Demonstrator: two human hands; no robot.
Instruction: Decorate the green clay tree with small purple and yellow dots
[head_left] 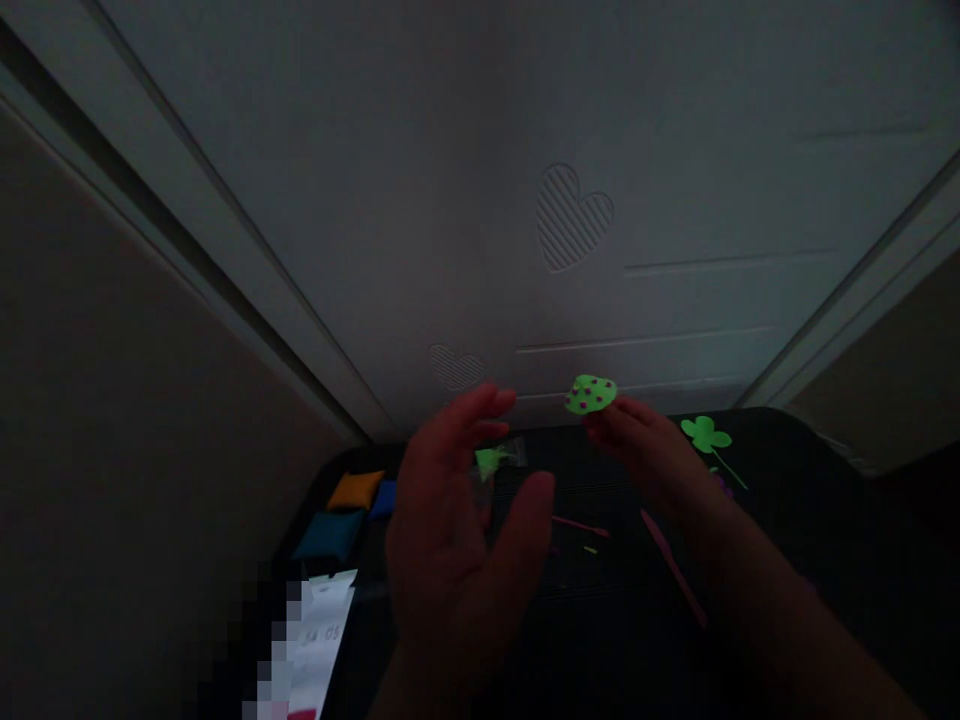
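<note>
The scene is very dark. My right hand (645, 450) pinches a small bright green clay disc (591, 394) dotted with purple spots and holds it up above a black tray (780, 480). My left hand (457, 530) is raised beside it, palm turned toward the disc, fingers stretched and apart, holding nothing. Behind its fingertips a small clear bag with green clay (495, 460) lies on the tray.
A green clover shape with a stem (709, 437) lies at the tray's right. Pink sticks (671, 565) rest in the middle. Orange (355, 489), blue (384, 497) and teal (328, 534) clay packs sit at the left. A white printed packet (319, 640) lies at the front left. A white door with heart shapes (570, 215) stands behind.
</note>
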